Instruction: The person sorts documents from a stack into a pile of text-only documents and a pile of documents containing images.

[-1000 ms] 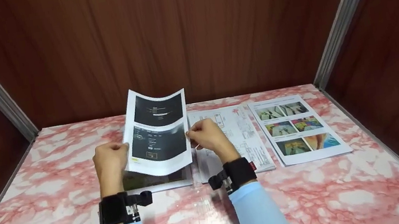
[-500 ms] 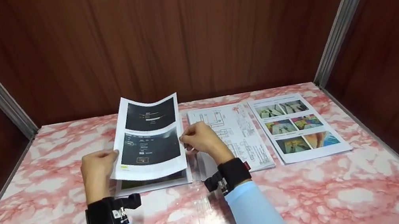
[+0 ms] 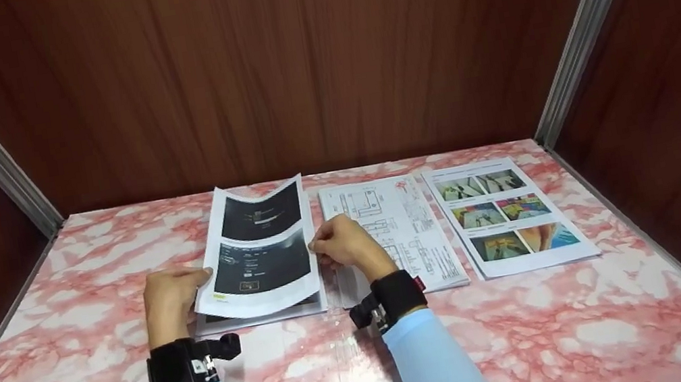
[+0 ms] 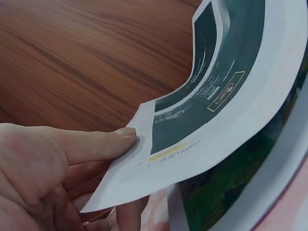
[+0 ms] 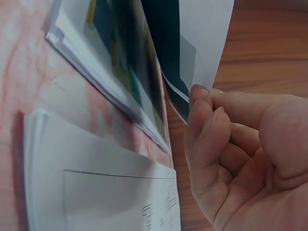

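A printed sheet of paper (image 3: 264,271) with two dark pictures is held between both hands, sagging in the middle. My left hand (image 3: 173,299) pinches its left edge; in the left wrist view the thumb (image 4: 103,144) lies on top of the sheet and fingers are beneath. My right hand (image 3: 349,244) pinches the right edge between thumb and fingertips, as the right wrist view shows. Close under the sheet lies the left stack of papers (image 3: 305,311), its top picture mostly covered; a green patch (image 4: 226,187) of it shows in the left wrist view.
A middle stack of papers (image 3: 418,226) with line drawings lies partly under my right hand. Further right is another stack (image 3: 532,259) with several colour photos. Everything lies on a red-and-white marbled table (image 3: 541,337), bounded by dark wood-grain panels (image 3: 321,71).
Both hands have moved left and lowered the sheet of paper towards the left stack. The sheet stays pinched at both edges, and the other stacks have not moved.
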`<act>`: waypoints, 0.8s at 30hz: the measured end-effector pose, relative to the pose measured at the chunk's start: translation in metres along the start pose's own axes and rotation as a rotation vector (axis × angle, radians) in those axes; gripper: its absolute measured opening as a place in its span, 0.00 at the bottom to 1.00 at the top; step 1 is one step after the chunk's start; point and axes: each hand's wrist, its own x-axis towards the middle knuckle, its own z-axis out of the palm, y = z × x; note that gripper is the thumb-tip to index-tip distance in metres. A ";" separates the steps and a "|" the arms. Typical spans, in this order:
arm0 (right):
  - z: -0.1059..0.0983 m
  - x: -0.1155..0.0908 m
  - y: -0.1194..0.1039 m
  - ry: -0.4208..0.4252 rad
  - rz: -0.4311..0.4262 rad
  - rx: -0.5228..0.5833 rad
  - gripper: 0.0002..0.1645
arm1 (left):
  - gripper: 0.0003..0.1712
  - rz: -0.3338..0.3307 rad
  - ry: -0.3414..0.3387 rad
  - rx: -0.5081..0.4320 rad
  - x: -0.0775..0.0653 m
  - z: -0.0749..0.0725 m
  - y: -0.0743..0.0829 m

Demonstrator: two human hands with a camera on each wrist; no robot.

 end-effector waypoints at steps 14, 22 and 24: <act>0.004 0.001 0.008 -0.047 0.006 -0.133 0.09 | 0.20 0.002 0.002 0.047 0.000 0.000 -0.013; 0.005 0.003 0.012 -0.043 0.014 -0.174 0.11 | 0.26 -0.064 0.022 0.183 0.003 0.001 -0.015; 0.005 0.003 0.013 -0.033 0.022 -0.190 0.11 | 0.28 -0.076 0.025 0.259 0.005 0.001 -0.013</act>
